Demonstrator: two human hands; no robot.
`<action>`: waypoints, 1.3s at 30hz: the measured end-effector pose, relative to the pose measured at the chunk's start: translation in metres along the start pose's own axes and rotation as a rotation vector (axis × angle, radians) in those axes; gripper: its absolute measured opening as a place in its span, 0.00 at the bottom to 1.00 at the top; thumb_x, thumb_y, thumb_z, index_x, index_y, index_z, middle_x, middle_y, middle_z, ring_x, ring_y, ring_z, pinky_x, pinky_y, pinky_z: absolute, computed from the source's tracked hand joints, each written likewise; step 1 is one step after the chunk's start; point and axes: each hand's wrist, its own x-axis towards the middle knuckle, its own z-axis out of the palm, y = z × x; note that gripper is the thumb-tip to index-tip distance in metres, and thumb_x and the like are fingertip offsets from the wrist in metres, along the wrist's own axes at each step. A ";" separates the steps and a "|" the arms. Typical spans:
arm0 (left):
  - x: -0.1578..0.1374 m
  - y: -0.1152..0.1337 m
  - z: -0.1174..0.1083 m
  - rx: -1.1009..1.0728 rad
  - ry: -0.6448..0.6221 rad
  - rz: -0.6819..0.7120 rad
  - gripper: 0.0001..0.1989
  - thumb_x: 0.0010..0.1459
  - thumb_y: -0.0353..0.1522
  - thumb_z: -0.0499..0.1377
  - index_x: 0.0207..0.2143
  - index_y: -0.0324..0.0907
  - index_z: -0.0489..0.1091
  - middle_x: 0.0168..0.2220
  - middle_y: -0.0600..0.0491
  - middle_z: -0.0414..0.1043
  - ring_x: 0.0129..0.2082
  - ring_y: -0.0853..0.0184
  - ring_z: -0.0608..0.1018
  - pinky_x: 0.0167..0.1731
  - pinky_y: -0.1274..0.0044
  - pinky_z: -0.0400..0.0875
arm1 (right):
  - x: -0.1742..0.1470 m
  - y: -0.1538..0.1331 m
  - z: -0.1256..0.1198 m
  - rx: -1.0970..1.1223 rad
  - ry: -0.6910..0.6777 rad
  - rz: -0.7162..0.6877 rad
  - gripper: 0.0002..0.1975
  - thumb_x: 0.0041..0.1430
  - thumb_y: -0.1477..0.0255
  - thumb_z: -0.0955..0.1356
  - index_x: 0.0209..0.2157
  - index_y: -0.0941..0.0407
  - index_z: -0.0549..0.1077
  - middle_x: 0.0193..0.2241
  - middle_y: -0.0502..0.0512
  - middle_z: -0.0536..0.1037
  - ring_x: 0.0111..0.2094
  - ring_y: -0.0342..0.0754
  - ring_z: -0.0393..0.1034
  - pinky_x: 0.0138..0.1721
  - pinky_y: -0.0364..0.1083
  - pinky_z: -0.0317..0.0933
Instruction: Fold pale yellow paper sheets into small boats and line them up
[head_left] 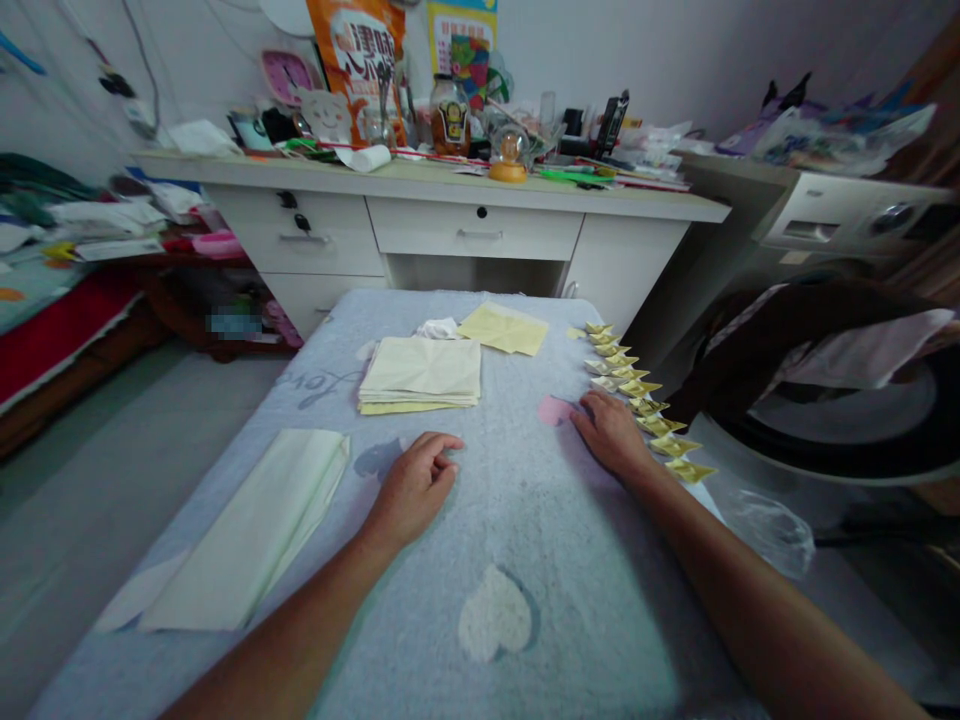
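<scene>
My left hand [420,485] rests on the blue-grey cloth [517,510] with loosely bent fingers, index and thumb apart, and nothing in it. Farther right, my right hand [611,432] lies low on the cloth beside a row of folded yellow paper boats [649,407]. Its fingers stretch forward near a paler boat [609,383]; whether they touch it I cannot tell. Ahead of my left hand sits a stack of cream paper sheets [420,370]. Behind that stack are loose yellow sheets [506,328] and a crumpled white tissue [439,328]. A long folded pale paper [251,530] lies at left.
A white desk [480,230] stands beyond the cloth-covered table, crowded with a jar [450,115], an orange snack bag [360,65] and a pink clock [286,75]. At right is a washing machine [840,220] with laundry hanging from its open door. A clear plastic bag [772,530] hangs near the right edge.
</scene>
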 end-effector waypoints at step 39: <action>0.000 0.003 -0.002 0.010 -0.022 0.031 0.13 0.53 0.26 0.53 0.41 0.41 0.70 0.38 0.52 0.71 0.31 0.70 0.73 0.35 0.76 0.69 | 0.076 -0.111 -0.009 0.081 -0.022 -0.340 0.21 0.63 0.63 0.62 0.53 0.57 0.68 0.55 0.62 0.69 0.57 0.59 0.56 0.54 0.56 0.49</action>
